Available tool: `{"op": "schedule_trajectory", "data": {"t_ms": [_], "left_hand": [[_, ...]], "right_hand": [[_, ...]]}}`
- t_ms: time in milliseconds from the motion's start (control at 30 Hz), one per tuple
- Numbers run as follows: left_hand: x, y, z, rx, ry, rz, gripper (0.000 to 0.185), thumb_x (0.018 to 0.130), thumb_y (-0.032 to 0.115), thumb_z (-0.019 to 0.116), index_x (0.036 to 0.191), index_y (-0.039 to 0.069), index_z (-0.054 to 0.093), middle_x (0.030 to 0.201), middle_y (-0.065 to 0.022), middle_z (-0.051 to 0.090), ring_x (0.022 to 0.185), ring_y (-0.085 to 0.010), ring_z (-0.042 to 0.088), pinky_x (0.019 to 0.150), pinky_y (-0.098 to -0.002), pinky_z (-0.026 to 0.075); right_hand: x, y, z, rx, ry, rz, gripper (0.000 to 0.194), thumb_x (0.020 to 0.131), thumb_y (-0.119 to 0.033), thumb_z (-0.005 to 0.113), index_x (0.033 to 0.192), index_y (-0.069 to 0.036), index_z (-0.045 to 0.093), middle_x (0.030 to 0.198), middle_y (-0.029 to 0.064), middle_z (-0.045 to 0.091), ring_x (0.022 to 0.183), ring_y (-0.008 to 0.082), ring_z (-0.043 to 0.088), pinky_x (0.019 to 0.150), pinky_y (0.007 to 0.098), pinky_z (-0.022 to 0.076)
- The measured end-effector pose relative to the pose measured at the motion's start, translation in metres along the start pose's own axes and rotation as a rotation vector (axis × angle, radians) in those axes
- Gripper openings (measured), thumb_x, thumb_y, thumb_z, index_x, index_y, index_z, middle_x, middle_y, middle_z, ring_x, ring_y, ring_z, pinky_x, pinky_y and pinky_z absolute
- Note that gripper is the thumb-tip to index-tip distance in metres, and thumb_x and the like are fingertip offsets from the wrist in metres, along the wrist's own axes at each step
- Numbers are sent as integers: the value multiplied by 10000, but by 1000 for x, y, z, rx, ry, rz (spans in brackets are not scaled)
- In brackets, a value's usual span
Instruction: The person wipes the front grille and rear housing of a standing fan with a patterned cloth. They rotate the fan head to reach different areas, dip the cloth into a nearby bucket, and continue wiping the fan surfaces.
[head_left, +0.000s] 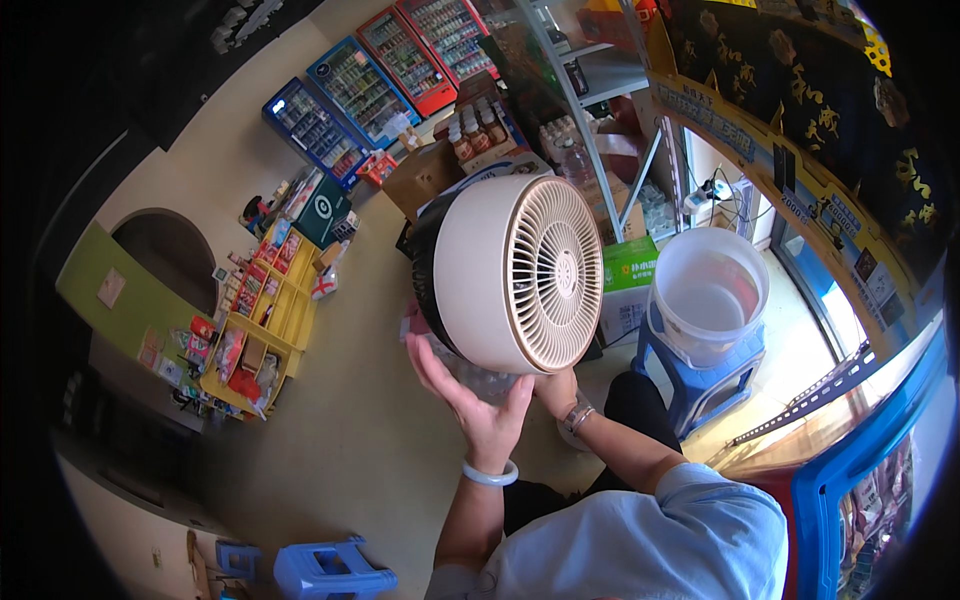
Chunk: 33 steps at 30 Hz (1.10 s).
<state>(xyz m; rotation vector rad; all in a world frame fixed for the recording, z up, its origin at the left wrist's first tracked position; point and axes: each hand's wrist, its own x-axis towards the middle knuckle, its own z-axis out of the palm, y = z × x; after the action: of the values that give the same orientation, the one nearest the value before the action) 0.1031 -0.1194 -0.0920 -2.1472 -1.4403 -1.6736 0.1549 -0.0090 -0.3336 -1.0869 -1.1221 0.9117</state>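
Observation:
A round cream-coloured fan head (480, 277) with a slatted circular grille is held up in front of me, its grille turned to the right and its black back to the left. My left hand (480, 412), with a pale bangle at the wrist, is beneath the housing, fingers spread and thumb raised near its lower edge; whether it touches is not clear. My right hand (556, 391), with a watch or bracelet at the wrist, is under the fan and partly hidden by it. It seems to support the fan from below, though its fingers are out of sight.
Right of the fan, a translucent plastic bucket (709, 292) stands on a blue plastic stool (679, 375). Beyond are a metal shelf (592, 142), a green-and-white carton (628, 281) and a brown cardboard box (424, 180). A yellow display rack (289, 300) is at left, another blue stool (330, 568) at lower left.

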Motion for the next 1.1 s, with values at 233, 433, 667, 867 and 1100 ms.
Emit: {"op": "schedule_trajectory", "data": {"t_ms": [233, 433, 667, 867, 1100], "left_hand": [[44, 23, 2, 117, -96, -52, 1246, 784, 344, 906, 1678, 31, 96, 1707, -310, 25, 1567, -485, 175, 1239, -579, 281], [59, -20, -27, -204, -249, -99, 1167, 814, 316, 848, 1680, 50, 114, 1719, -276, 78, 1580, -438, 201, 1258, -547, 264], [77, -46, -41, -636, -360, -231, 1185, 784, 258, 801, 1703, 96, 70, 1722, -172, 193, 1569, -325, 291, 1286, -464, 286], [83, -57, -39, -677, -312, -247, 1187, 779, 272, 774, 1708, 101, 55, 1737, -163, 188, 1570, -326, 299, 1285, -460, 289], [82, -68, -41, -702, -325, -238, 1175, 794, 268, 767, 1710, 98, 52, 1755, -172, 122, 1601, -323, 229, 1297, -458, 248]], "right_hand": [[-12, -2, 4, 33, 33, -28, 1019, 773, -396, 932, 1503, -16, 332, 1438, 250, 558, 1279, 424, 620, 1057, 473, 513], [-18, -15, -27, 248, -89, 289, 762, 879, -253, 876, 1415, -11, 391, 1374, 181, 610, 1164, 297, 677, 992, 413, 556], [16, -36, -76, 686, 107, 397, 129, 1066, -157, 661, 1095, -35, 630, 964, 12, 688, 814, 84, 636, 750, 252, 549], [50, -137, -128, 751, 258, -1, 154, 1098, -217, 621, 1136, -70, 644, 966, 19, 670, 832, 99, 630, 761, 270, 549], [71, -262, -122, 596, 200, -479, 176, 1132, -201, 558, 1149, -35, 611, 1065, 34, 635, 980, 89, 556, 909, 258, 472]]}}
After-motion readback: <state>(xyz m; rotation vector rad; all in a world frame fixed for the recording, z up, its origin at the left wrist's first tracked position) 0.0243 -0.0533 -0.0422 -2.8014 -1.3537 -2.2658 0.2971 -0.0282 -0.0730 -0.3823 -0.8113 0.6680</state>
